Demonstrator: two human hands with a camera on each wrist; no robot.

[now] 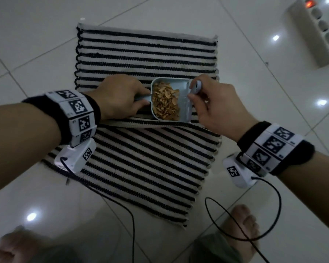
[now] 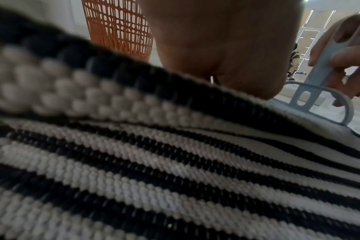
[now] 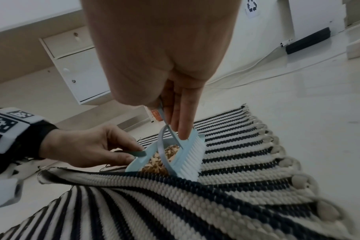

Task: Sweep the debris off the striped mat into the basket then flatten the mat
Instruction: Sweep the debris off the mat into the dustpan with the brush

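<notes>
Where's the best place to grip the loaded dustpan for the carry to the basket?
By its flat handle tab, from the person's left, as the left hand already pinches it. The dustpan lies level; its open mouth faces the brush, so keep it level.

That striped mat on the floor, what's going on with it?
A person is cleaning it. Their left hand grips the handle of a small dustpan resting on the striped mat, and their right hand holds a little brush at the pan's open edge. Brown debris is already piled in the pan. The mat is still folded over itself, and an orange basket stands nearby.
</notes>
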